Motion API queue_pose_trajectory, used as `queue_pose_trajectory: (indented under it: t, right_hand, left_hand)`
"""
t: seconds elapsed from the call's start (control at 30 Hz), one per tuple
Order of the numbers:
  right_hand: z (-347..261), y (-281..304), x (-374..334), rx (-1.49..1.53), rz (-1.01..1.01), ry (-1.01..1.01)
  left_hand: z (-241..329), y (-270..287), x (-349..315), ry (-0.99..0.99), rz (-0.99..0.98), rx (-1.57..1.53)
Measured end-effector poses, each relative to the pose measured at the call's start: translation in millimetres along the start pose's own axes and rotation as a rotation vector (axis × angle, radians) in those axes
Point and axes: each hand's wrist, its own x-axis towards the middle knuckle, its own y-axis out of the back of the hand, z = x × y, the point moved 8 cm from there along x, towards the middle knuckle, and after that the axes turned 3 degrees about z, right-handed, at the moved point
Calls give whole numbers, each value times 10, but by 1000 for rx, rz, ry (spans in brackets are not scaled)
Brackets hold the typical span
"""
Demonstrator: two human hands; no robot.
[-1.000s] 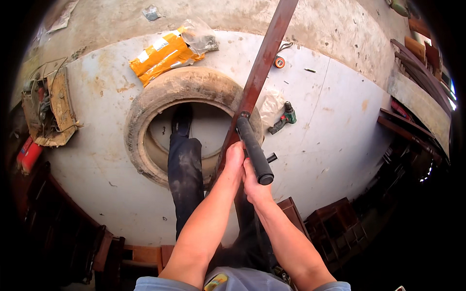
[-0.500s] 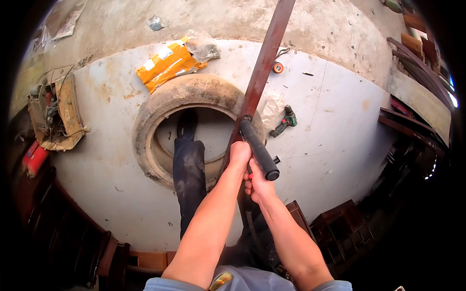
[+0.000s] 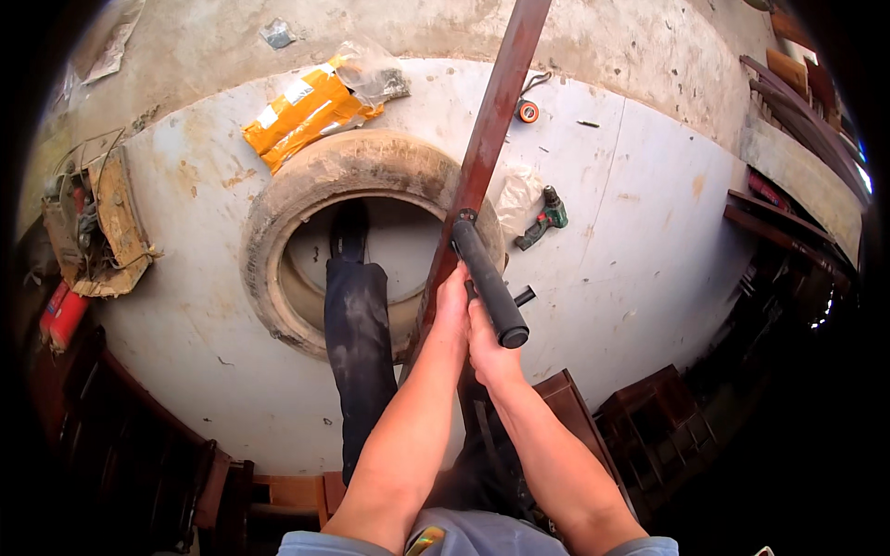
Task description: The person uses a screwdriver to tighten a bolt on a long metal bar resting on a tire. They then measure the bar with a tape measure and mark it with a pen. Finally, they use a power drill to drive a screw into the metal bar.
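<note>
A black cylindrical tube (image 3: pixel 489 283) is joined at its far end to a long reddish-brown bar (image 3: pixel 491 130) that slants away from me. A short black peg (image 3: pixel 526 296) sticks out on the tube's right side. My left hand (image 3: pixel 451 301) is closed beside the bar, left of the tube. Close against it, my right hand (image 3: pixel 489 343) is closed under the tube's near end. A small dark stub shows between the fingers; what either hand grips is mostly hidden.
A worn tyre (image 3: pixel 278 222) lies on the grey board, my leg (image 3: pixel 357 361) inside its ring. A green-black power drill (image 3: pixel 544 219), clear plastic bag (image 3: pixel 519 196), orange-black roll (image 3: pixel 527 111) and yellow-wrapped package (image 3: pixel 311 111) lie around. Dark wooden furniture (image 3: pixel 654 412) stands at right.
Both hands have shifted slightly at the tube, and the left fingers reach further up beside it. A small red thing seen at the right fingers is out of sight. The view has shifted slightly.
</note>
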Motion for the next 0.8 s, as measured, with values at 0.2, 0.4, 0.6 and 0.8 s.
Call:
queue_pose_trajectory:
  t: [0.2,0.4,0.6,0.8]
  right_hand:
    - [-243,-181,-349,346,-36,-630]
    - [10,-226,-336,763,-90,-717]
    - [-181,11,-363,297,-149,-608]
    - [-382,-67,-102,-193,-30,178]
  left_hand:
    - [113,16,62,-22,70,311]
    - [257,-129,-106,-46,128,711]
    - [145,-17,115,-116,88,593]
    - [156,-103,-70,20,-7,195]
